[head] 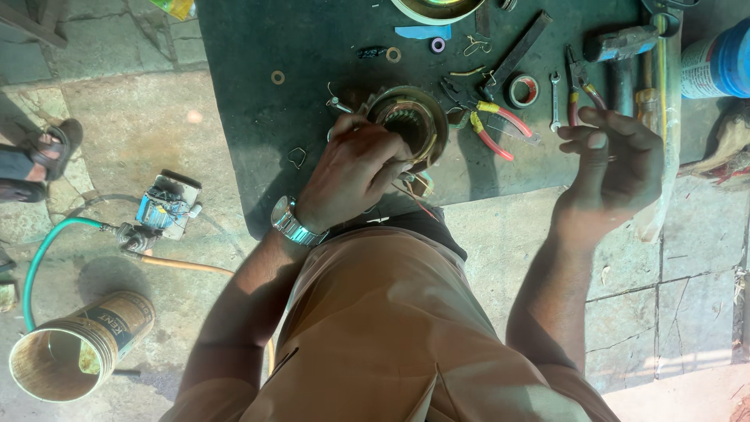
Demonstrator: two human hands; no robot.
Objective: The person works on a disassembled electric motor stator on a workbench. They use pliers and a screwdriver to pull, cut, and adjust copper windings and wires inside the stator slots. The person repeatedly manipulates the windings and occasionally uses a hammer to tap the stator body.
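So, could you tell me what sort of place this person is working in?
Probably an informal repair spot set up on a stone floor. A dark mat holds pliers, a spanner and a hammer, and the left hand rests on a round motor part with copper windings.

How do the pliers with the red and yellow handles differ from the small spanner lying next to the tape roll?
The pliers are larger, with dark jaws and red and yellow handle grips; the spanner is a slim, bare silver bar. The pliers lie splayed open at a slant, close to the round motor part under the left hand; the spanner lies straight, nearer the right hand. Both rest untouched on the dark mat.
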